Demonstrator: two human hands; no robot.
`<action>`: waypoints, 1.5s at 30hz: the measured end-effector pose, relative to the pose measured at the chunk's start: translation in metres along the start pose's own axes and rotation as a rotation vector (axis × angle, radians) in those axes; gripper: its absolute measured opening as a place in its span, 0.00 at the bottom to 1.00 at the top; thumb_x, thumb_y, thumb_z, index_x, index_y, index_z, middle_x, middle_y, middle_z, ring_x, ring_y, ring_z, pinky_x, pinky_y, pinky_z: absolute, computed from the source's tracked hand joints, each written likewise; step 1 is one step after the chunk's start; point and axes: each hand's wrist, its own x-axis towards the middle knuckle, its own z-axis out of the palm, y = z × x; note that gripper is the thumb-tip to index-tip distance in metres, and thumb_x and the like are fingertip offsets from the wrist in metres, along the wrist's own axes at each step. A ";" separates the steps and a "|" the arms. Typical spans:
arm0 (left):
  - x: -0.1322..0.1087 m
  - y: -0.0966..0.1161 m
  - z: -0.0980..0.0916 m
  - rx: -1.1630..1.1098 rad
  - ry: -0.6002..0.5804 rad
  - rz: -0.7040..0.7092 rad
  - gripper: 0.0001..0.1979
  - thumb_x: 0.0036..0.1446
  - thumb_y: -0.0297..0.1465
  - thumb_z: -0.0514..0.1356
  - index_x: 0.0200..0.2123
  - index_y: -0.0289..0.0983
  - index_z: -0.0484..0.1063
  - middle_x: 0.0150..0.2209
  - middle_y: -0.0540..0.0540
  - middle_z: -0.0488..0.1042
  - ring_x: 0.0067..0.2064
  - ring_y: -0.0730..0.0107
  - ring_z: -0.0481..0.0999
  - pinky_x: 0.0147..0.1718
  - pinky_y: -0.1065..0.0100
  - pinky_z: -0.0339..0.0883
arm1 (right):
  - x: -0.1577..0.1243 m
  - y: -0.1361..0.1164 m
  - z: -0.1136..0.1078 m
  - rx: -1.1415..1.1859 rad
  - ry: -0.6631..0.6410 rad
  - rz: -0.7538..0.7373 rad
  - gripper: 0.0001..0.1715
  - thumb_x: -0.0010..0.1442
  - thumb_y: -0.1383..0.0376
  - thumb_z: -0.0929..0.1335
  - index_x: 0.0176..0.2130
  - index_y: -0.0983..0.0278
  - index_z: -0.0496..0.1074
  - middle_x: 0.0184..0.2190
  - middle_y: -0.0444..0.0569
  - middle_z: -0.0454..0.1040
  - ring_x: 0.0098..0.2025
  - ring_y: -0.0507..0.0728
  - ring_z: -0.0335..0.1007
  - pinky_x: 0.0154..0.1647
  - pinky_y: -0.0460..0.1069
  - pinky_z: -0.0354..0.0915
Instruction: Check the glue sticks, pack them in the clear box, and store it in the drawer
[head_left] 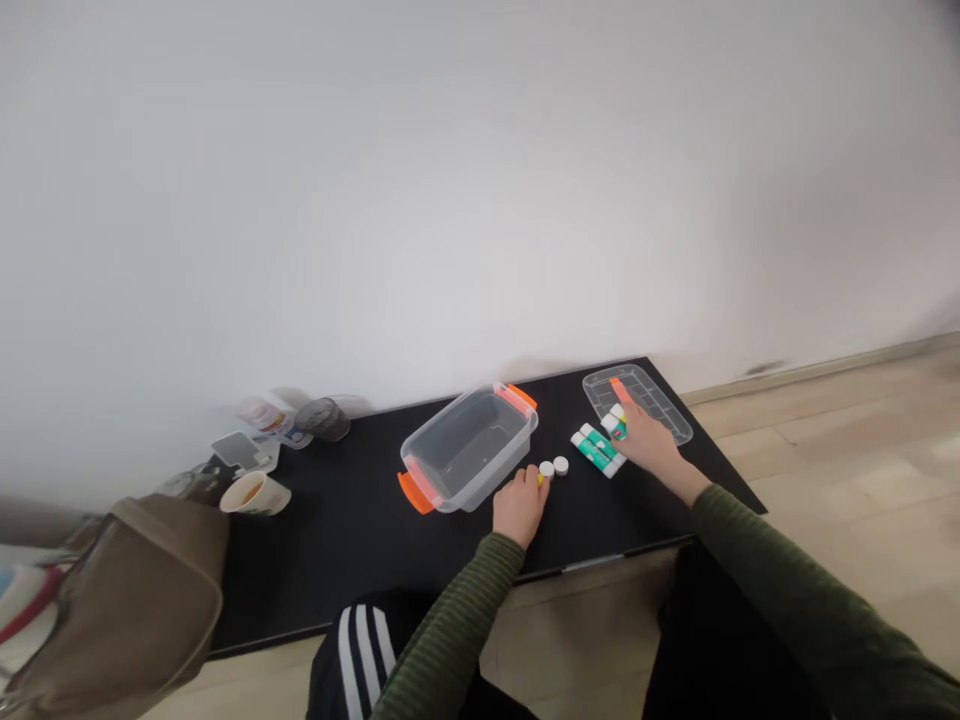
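Observation:
My left hand [519, 506] is on the black table, its fingers curled against a white-capped glue stick [547, 469] with a bit of yellow showing. Beside that stands another white round cap [561, 466]; what lies under it is hard to see. My right hand [646, 440] closes around a green-and-white glue stick [615, 424], partly hidden by the fingers. Just left of the right hand, more green-and-white glue sticks [594, 450] lie side by side. A clear plastic box [480, 490] with orange latches sits open to the left of the hands.
Behind my right hand lies the clear lid [660, 405] near the table's right end. A paper cup [268, 500] with orange liquid, a white device [244, 452], a bottle [274, 422] and a dark container [324, 418] are at left. A brown bag [142, 600] overlaps the left edge.

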 end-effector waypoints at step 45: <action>0.022 -0.024 0.057 -0.512 0.190 0.169 0.37 0.52 0.29 0.66 0.63 0.41 0.55 0.63 0.38 0.59 0.65 0.54 0.59 0.63 0.51 0.57 | -0.041 -0.013 0.064 -0.109 0.048 -0.462 0.43 0.55 0.56 0.71 0.65 0.63 0.58 0.66 0.58 0.57 0.67 0.70 0.49 0.62 0.62 0.55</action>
